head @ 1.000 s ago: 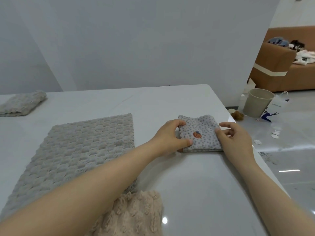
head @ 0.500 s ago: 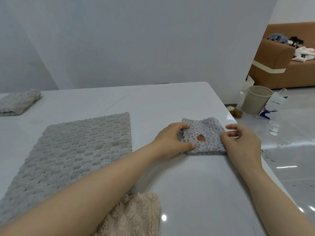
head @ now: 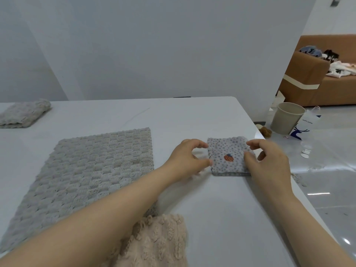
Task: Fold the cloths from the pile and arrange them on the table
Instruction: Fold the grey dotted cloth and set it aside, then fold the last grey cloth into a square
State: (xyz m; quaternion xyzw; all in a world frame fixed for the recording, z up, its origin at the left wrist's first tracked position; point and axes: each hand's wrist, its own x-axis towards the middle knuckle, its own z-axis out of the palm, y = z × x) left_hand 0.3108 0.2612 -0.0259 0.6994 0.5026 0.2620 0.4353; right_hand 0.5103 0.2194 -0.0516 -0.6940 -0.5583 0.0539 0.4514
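Note:
A small grey dotted cloth (head: 227, 149) with a strawberry print lies folded into a square near the table's right edge. My left hand (head: 185, 158) hovers at its left side, fingers loosely curved, thumb tip just at the cloth's edge and gripping nothing. My right hand (head: 271, 160) is at the cloth's right side, fingers loosely curved, thumb over the edge. A large grey waffle cloth (head: 86, 170) lies spread flat to the left. A beige tufted cloth (head: 158, 241) sits crumpled at the near edge, under my left forearm.
A folded grey cloth (head: 21, 114) rests at the far left of the white table (head: 212, 218). Off the right edge, on the floor, stand a beige bin (head: 287, 120) and a paper bag (head: 306, 126). A brown sofa (head: 308, 87) with clothes is beyond.
Both hands held the dotted cloth's side edges before; now the fingers have loosened and the left hand has drawn slightly away from the edge. The cloth stays flat in place.

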